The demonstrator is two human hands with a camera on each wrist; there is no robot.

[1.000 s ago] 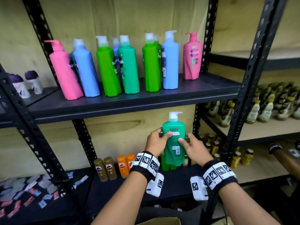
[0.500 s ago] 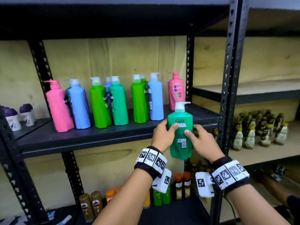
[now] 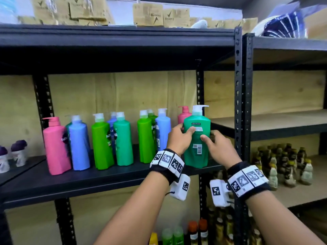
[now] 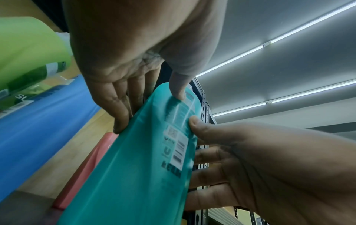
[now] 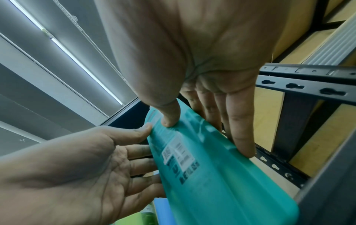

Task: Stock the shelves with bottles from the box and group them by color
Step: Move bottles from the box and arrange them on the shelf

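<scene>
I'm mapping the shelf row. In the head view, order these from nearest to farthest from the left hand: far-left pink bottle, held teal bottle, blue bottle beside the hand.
1. Teal bottle: gripped by the left hand.
2. Blue bottle: just left of it.
3. Pink bottle: far left end of the row.

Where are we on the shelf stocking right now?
Done: about ten pump bottles stand on the black shelf, but colors are mixed, pink at both ends. In hand: left hand and right hand hold a teal-green bottle at the shelf's right end, before a pink bottle. Left: grouping by color; the box is not visible.
</scene>
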